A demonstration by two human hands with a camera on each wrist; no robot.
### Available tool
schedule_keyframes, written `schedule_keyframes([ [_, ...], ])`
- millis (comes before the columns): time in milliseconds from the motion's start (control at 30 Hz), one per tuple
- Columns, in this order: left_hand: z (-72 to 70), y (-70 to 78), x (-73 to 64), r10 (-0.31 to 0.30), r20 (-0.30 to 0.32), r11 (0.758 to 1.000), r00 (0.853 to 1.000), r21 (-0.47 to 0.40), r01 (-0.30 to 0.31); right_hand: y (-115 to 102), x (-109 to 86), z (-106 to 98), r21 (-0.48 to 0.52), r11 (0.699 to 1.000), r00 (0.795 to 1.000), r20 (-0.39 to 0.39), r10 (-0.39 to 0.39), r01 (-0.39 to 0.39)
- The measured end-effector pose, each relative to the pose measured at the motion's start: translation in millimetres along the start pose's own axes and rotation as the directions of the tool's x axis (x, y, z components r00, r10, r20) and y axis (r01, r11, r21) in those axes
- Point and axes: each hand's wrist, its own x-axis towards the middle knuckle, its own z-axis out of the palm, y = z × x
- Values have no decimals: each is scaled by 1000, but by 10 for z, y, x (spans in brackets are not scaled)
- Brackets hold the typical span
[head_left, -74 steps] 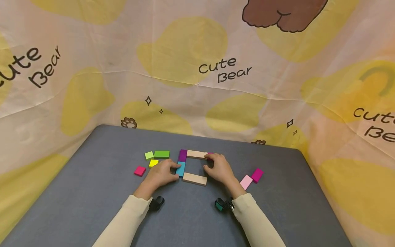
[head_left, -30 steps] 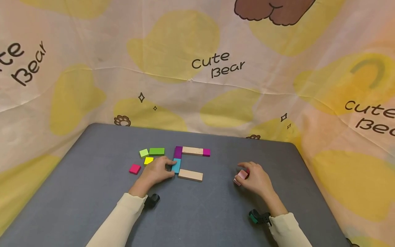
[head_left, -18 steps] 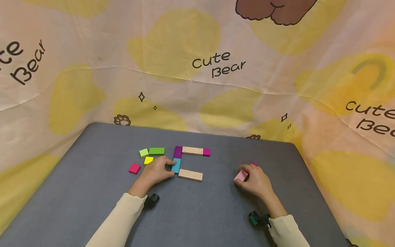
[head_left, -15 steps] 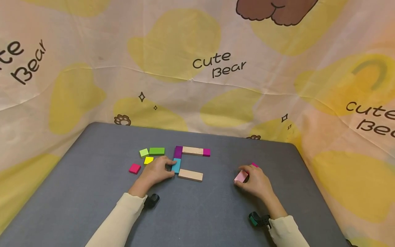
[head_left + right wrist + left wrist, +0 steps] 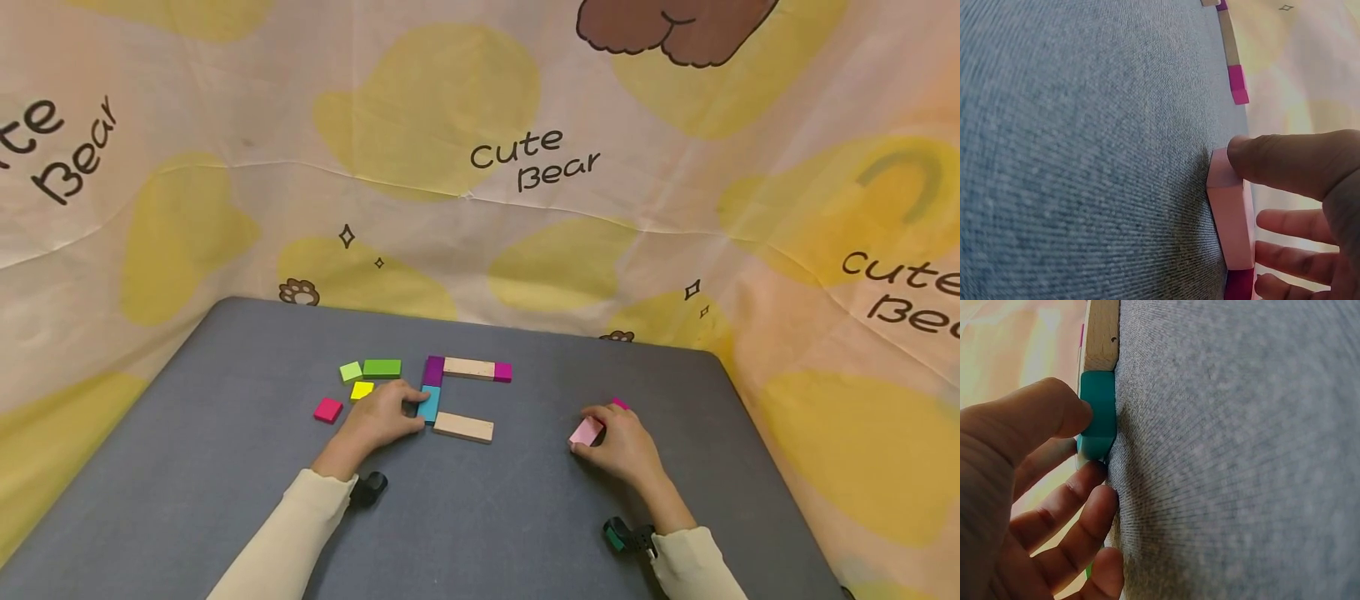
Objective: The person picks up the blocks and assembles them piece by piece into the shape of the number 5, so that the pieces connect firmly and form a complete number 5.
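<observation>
My left hand [image 5: 384,414] pinches the blue block [image 5: 429,404], which lies flat on the table; its thumb presses the near end in the left wrist view. A purple block [image 5: 433,371] touches the blue block's far end. From the purple block a plain wooden block [image 5: 468,367] runs right to a small magenta block [image 5: 503,372]. Another plain wooden block [image 5: 463,427] extends right from the blue block's near end. My right hand [image 5: 626,442] pinches a pink block [image 5: 586,431] between thumb and fingers. Behind it a second magenta block [image 5: 1239,285] is mostly hidden.
Left of the blue block lie a green block [image 5: 382,368], a light green block [image 5: 351,372], a partly covered yellow block [image 5: 362,390] and a red block [image 5: 327,410]. The grey table [image 5: 480,517] ends at a printed cloth backdrop [image 5: 420,125].
My right hand has left the small magenta block by the far wooden block and moved right onto the pink block. My left hand stays at the blue block. The head view has shifted slightly.
</observation>
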Motion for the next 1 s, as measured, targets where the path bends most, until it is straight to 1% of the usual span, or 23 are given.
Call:
schedule_keyframes([
  [233,-3,9,-3,-3,4,1000,1000,-5,3,16,-8,9,-4,1000,1000,-6,-5,5],
  [467,19,12,2,-11,4,1000,1000,-17,11,-20,-16,33,-3,1000,999,-37,-29,29],
  [667,14,13,3,-10,1,1000,1000,-11,10,-147,-14,58,14,997,997,-41,-69,70],
  [1000,6,12,-2,-12,4,1000,1000,-4,12,-424,-1,162,99,986,991,-16,-132,133],
])
